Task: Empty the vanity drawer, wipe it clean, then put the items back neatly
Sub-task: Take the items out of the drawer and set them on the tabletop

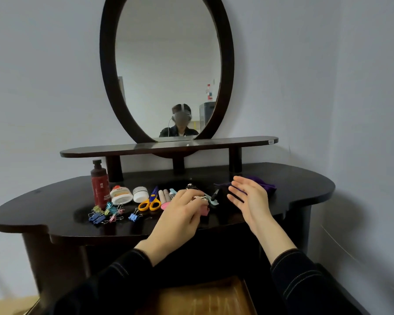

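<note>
The wooden drawer stands pulled out at the bottom, between my sleeves, with nothing visible inside. On the dark vanity top lie a dark red bottle, a white tube, a white jar, yellow-handled scissors, pink tubes and several coloured binder clips. My left hand curls its fingers round small metal and pink items. My right hand hovers over the top, palm turned left, fingers straight, holding nothing. A black pen lies between my hands.
A purple cloth lies behind my right hand. A raised shelf and an oval mirror stand at the back against the wall. The vanity's right end nears a corner wall.
</note>
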{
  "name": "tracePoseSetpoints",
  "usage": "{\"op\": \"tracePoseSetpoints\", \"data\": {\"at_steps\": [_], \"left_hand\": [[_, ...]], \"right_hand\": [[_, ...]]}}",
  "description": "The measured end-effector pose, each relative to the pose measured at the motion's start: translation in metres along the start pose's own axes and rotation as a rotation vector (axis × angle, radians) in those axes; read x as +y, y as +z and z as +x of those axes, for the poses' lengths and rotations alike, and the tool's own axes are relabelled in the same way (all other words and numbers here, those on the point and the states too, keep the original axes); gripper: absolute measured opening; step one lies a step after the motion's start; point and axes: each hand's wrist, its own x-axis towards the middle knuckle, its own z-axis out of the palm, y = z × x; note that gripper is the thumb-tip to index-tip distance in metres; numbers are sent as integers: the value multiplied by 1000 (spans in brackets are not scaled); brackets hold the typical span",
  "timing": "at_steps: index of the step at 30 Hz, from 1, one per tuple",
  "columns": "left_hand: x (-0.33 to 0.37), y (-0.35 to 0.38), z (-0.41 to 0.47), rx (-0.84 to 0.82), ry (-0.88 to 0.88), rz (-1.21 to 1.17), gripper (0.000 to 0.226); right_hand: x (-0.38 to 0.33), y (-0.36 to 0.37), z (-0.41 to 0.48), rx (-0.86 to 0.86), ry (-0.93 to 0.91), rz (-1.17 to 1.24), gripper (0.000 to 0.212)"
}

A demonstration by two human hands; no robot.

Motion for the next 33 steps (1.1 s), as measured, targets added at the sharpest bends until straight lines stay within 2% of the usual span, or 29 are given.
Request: {"op": "tracePoseSetpoints", "data": {"at_steps": [5,7,11,14,16,19,21,22,24,26,28,30,33], "left_hand": [[-5,2,-27,86,-63,-56,18],[-11,0,-22,43,-120,-104,17],[-18,6,-3,-76,-178,-135,25],[-24,15,0,-133,-206,-143,34],[-27,16,0,-109,-219,-186,33],[-28,14,-2,-69,-257,-276,27],[-27,12,-2,-58,-290,-335,23],[-26,10,-1,-62,-308,-358,22],[-25,8,0,-57,-354,-403,20],[-24,4,1,-18,-403,-474,16],[-23,0,1,28,-448,-542,12],[-24,-3,0,83,-482,-583,9],[-22,-8,-1,147,-568,-702,7]], "right_hand": [[4,-3,3,-49,-50,-178,25],[-1,-13,9,-49,-76,-288,23],[-11,-39,24,75,-248,-619,20],[-15,-52,34,215,-375,-811,34],[-19,-57,41,251,-415,-998,49],[-27,-56,49,76,-335,-1373,67],[-28,-53,53,-40,-293,-1595,57],[-27,-52,56,-41,-294,-1638,47],[-25,-53,60,25,-336,-1543,22],[-27,-55,61,87,-295,-1293,8],[-35,-55,58,116,-271,-1202,8],[-50,-51,54,150,-366,-1246,8],[-86,-25,41,195,-536,-1119,16]]}}
